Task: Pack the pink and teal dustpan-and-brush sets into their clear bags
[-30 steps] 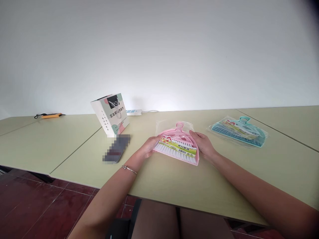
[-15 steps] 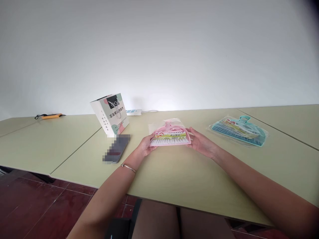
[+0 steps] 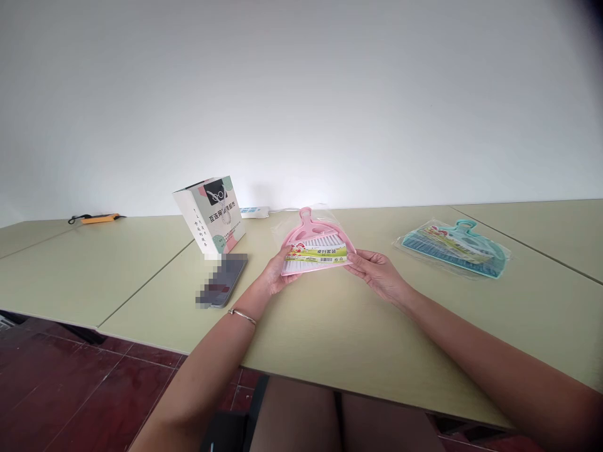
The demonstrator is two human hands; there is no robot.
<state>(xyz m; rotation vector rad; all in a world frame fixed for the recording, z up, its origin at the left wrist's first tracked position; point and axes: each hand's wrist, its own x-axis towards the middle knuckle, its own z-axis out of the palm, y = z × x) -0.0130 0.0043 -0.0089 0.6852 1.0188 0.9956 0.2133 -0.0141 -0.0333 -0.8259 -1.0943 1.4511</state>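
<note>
A pink dustpan and brush set [image 3: 325,233], wrapped in clear plastic, is held tilted up at the middle of the table, its handle pointing away from me. Across its white bristles runs a printed green and white label [image 3: 315,252]. My left hand [image 3: 279,271] grips the lower left corner, thumb on the front. At the lower right corner my right hand [image 3: 377,270] pinches the edge between thumb and fingers. A matching teal dustpan and brush set [image 3: 455,248], also in plastic, lies flat to the right of my right hand.
A printed paper bag [image 3: 211,216] stands left of my hands, with a dark phone [image 3: 228,282] lying in front of it. Near the wall are a white power strip [image 3: 255,212] and an orange object with a black cord [image 3: 100,218]. The table's front edge [image 3: 330,380] is close to me.
The pink set has been tilted up, so its face and handle show more fully. My right hand has gone from open fingers beside it to a pinch on its corner.
</note>
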